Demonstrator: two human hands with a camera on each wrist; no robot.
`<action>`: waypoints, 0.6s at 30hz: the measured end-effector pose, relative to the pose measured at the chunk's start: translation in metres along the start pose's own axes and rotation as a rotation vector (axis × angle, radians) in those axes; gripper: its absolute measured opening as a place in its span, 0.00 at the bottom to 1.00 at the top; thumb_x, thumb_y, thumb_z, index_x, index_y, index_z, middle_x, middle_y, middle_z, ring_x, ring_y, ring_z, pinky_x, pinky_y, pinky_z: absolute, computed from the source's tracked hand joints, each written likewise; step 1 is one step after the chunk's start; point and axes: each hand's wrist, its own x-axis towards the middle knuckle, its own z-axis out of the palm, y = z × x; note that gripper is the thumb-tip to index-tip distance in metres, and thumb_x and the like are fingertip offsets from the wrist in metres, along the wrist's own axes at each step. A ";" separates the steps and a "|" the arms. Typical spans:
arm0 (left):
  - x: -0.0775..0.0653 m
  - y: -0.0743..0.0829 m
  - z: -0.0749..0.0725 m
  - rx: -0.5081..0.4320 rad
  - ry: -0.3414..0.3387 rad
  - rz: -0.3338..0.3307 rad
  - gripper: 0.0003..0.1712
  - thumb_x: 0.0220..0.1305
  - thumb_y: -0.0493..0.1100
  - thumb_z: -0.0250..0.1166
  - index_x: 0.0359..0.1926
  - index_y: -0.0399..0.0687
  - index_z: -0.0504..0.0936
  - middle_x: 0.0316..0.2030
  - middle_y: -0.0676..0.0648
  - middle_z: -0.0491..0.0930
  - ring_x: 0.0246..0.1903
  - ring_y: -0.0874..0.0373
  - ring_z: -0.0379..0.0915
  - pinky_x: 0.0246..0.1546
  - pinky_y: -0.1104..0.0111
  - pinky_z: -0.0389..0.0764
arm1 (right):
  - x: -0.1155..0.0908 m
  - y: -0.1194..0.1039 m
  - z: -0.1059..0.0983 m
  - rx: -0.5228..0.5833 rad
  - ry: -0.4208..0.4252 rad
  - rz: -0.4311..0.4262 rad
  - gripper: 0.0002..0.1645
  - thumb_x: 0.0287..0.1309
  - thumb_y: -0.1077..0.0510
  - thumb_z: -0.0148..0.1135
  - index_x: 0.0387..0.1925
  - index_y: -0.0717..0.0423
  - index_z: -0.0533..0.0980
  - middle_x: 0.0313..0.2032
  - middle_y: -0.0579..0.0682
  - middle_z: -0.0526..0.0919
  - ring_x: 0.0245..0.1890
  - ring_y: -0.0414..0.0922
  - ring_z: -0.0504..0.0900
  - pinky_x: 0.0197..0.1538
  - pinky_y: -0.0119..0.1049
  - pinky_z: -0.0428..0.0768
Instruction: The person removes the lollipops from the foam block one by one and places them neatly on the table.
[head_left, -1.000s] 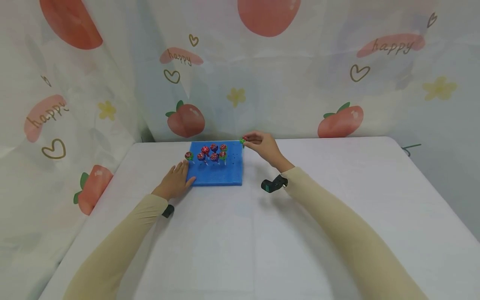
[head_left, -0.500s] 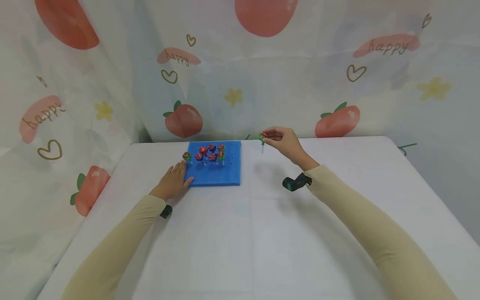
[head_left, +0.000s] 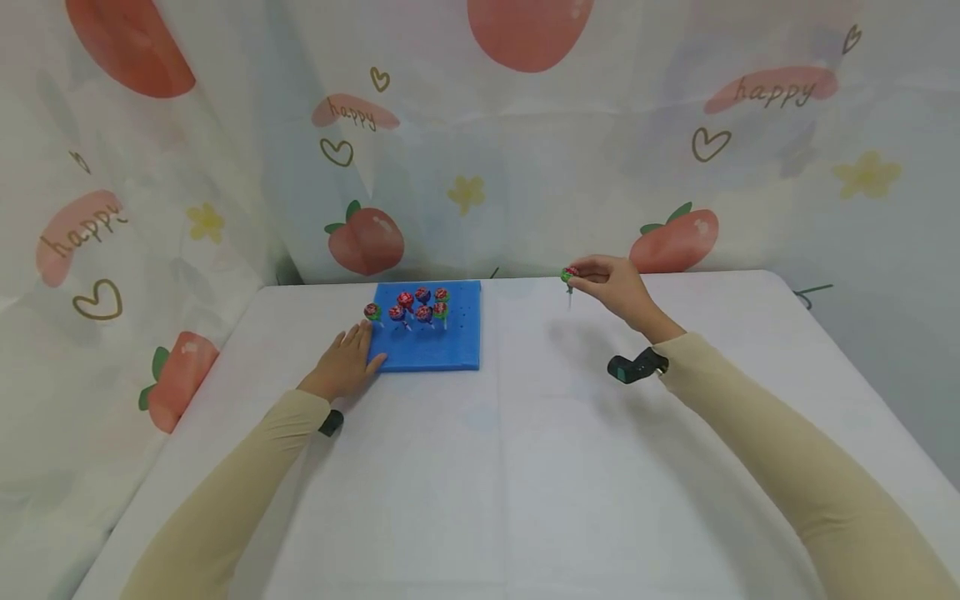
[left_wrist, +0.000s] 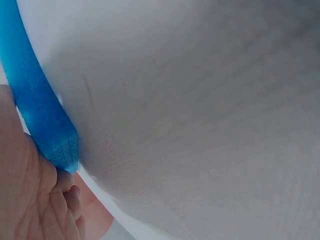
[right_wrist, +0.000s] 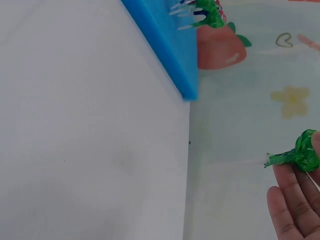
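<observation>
My right hand (head_left: 621, 290) pinches a lollipop (head_left: 567, 275) in a green and red wrapper by its head, its white stick pointing down above the table. In the right wrist view the wrapped lollipop (right_wrist: 306, 152) lies between thumb and fingers. Across the table, a blue foam board (head_left: 427, 355) with small holes holds several lollipops standing in it (head_left: 423, 313), with red, purple and green wrappers. My left hand (head_left: 343, 368) lies with extended fingers along the board's left edge, thumb at its front corner. The left wrist view shows the blue edge (left_wrist: 37, 95) against the hand (left_wrist: 30, 190).
A white cloth covers the table (head_left: 420, 483). Behind it and at the left hangs a printed curtain (head_left: 555, 183) with peaches, hearts and flowers. Dark wrist cameras sit under both sleeves, the right one (head_left: 636, 367) hanging over the table.
My right hand has moved right, away from the board's back right corner, carrying the lollipop. The left hand stays at the board's left edge.
</observation>
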 end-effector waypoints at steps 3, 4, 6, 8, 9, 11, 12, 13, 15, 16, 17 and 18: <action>0.001 -0.001 0.001 0.004 -0.002 0.000 0.41 0.72 0.55 0.44 0.70 0.26 0.46 0.71 0.30 0.48 0.71 0.38 0.44 0.71 0.48 0.48 | -0.004 0.007 -0.005 -0.005 0.004 -0.001 0.22 0.59 0.57 0.62 0.53 0.65 0.75 0.50 0.65 0.80 0.36 0.21 0.77 0.41 0.14 0.75; 0.001 -0.002 0.002 0.006 -0.002 -0.001 0.41 0.72 0.55 0.44 0.70 0.26 0.46 0.71 0.30 0.48 0.71 0.38 0.44 0.71 0.48 0.48 | -0.005 0.010 -0.007 -0.012 0.001 -0.004 0.23 0.59 0.57 0.62 0.53 0.66 0.75 0.50 0.66 0.80 0.35 0.20 0.77 0.41 0.13 0.74; 0.002 -0.002 0.002 0.008 -0.001 -0.002 0.42 0.72 0.56 0.44 0.70 0.26 0.46 0.71 0.30 0.48 0.71 0.38 0.44 0.71 0.48 0.48 | -0.007 0.015 -0.009 -0.023 0.001 0.009 0.23 0.59 0.56 0.62 0.53 0.66 0.75 0.50 0.66 0.80 0.35 0.19 0.76 0.40 0.13 0.74; 0.002 -0.003 0.003 0.012 0.004 0.002 0.41 0.72 0.55 0.44 0.69 0.25 0.46 0.71 0.30 0.48 0.71 0.38 0.45 0.71 0.48 0.48 | -0.010 0.020 -0.012 -0.036 0.003 0.025 0.23 0.59 0.55 0.62 0.53 0.65 0.75 0.50 0.66 0.80 0.34 0.19 0.76 0.40 0.13 0.74; 0.002 -0.003 0.004 0.015 0.009 0.005 0.41 0.72 0.55 0.44 0.69 0.25 0.47 0.71 0.30 0.48 0.71 0.38 0.45 0.71 0.48 0.49 | -0.011 0.023 -0.013 -0.043 0.005 0.032 0.23 0.59 0.55 0.62 0.53 0.66 0.75 0.50 0.66 0.80 0.34 0.19 0.76 0.40 0.13 0.74; 0.003 -0.004 0.004 0.016 0.015 0.010 0.41 0.72 0.55 0.44 0.69 0.25 0.47 0.70 0.30 0.49 0.71 0.37 0.45 0.71 0.47 0.49 | -0.013 0.028 -0.016 -0.059 0.013 0.044 0.23 0.59 0.55 0.62 0.52 0.66 0.75 0.48 0.65 0.81 0.33 0.19 0.76 0.40 0.13 0.74; 0.003 -0.004 0.005 0.018 0.016 0.011 0.41 0.72 0.55 0.44 0.69 0.25 0.47 0.70 0.30 0.49 0.71 0.37 0.45 0.71 0.47 0.49 | -0.014 0.031 -0.017 -0.066 0.015 0.044 0.23 0.59 0.55 0.62 0.51 0.66 0.76 0.48 0.65 0.81 0.33 0.19 0.76 0.39 0.13 0.74; 0.003 -0.004 0.005 0.019 0.018 0.014 0.41 0.72 0.55 0.44 0.69 0.25 0.47 0.70 0.30 0.49 0.71 0.37 0.45 0.71 0.47 0.49 | -0.015 0.033 -0.018 -0.071 0.017 0.043 0.22 0.59 0.56 0.63 0.50 0.66 0.76 0.47 0.65 0.81 0.32 0.19 0.76 0.39 0.14 0.74; 0.004 -0.004 0.005 0.022 0.018 0.014 0.41 0.72 0.55 0.43 0.69 0.25 0.47 0.70 0.30 0.49 0.71 0.37 0.45 0.71 0.48 0.49 | -0.017 0.036 -0.020 -0.085 0.017 0.040 0.21 0.58 0.56 0.63 0.49 0.67 0.76 0.46 0.65 0.82 0.32 0.19 0.76 0.39 0.14 0.74; 0.004 -0.004 0.005 0.022 0.017 0.012 0.41 0.72 0.55 0.43 0.69 0.25 0.47 0.70 0.30 0.49 0.71 0.38 0.45 0.71 0.48 0.49 | -0.017 0.038 -0.021 -0.093 0.014 0.039 0.21 0.58 0.57 0.63 0.49 0.67 0.77 0.46 0.65 0.82 0.31 0.19 0.76 0.38 0.13 0.74; 0.004 -0.004 0.005 0.022 0.016 0.011 0.41 0.72 0.56 0.43 0.69 0.25 0.47 0.70 0.30 0.49 0.71 0.38 0.45 0.71 0.48 0.49 | -0.018 0.039 -0.022 -0.099 0.011 0.041 0.21 0.57 0.57 0.64 0.49 0.68 0.77 0.45 0.66 0.82 0.31 0.18 0.75 0.38 0.13 0.74; 0.004 -0.005 0.006 0.022 0.015 0.010 0.41 0.72 0.56 0.43 0.69 0.25 0.47 0.70 0.30 0.49 0.71 0.38 0.45 0.71 0.48 0.49 | -0.018 0.041 -0.023 -0.115 0.005 0.042 0.21 0.57 0.57 0.64 0.49 0.67 0.77 0.45 0.66 0.82 0.31 0.18 0.75 0.38 0.13 0.74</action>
